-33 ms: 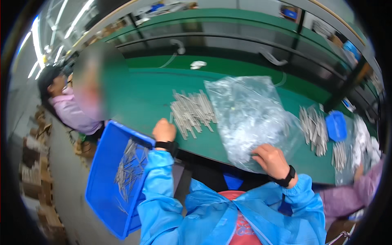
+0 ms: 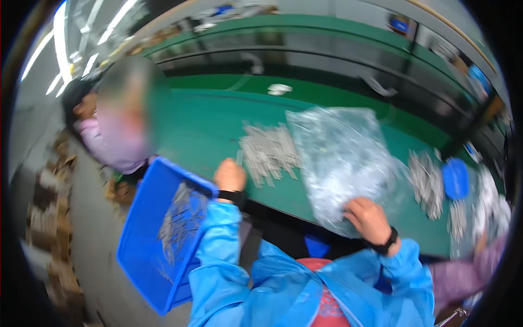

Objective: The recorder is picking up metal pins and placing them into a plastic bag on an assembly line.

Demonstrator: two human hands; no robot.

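My left hand (image 2: 230,175) grips the upper rim of a blue plastic bin (image 2: 143,256), held tilted against the near edge of the green table (image 2: 207,125). Several thin metal pins (image 2: 180,223) lie inside the bin. A loose pile of the same pins (image 2: 269,152) sits on the table just beyond that hand. My right hand (image 2: 370,218) holds the near corner of a large clear plastic bag (image 2: 340,158), which lies crumpled on the table to the right of the pile.
A person in a pink top (image 2: 117,144) stands at the left end of the table. Another pile of pins (image 2: 427,182) and a round blue lid (image 2: 455,177) lie to the right, near someone's purple sleeve (image 2: 463,278). Cardboard boxes (image 2: 49,218) line the floor at left.
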